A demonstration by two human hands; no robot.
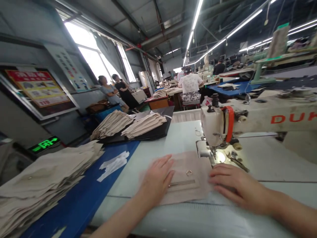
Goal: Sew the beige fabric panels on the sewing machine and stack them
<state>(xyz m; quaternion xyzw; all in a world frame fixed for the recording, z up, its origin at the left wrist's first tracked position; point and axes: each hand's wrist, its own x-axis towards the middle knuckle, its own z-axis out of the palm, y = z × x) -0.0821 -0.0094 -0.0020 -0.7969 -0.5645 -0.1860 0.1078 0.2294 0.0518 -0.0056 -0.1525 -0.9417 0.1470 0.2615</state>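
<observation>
A beige fabric panel [182,163], slightly blurred, lies flat on the pale sewing table [173,218]. It has a long narrow zipper opening [183,183] and a small metal ring-like piece [189,173] on it. My left hand [157,178] rests open on the panel's left part, fingers stretched out. At the panel's right edge is my right hand [231,183], its fingers extended and somewhat apart; a dark patch under the palm is too blurred to make out. Just beyond the panel stands the sewing machine [214,124], its needle and presser foot beside a lit spot.
Stacked fabric pieces [44,178] lie on a blue surface [81,201] at left, near white scraps [114,165]. More beige bundles [145,125] sit on black material. Metal tweezers-like tools [237,160] lie by the needle. Several people are farther back.
</observation>
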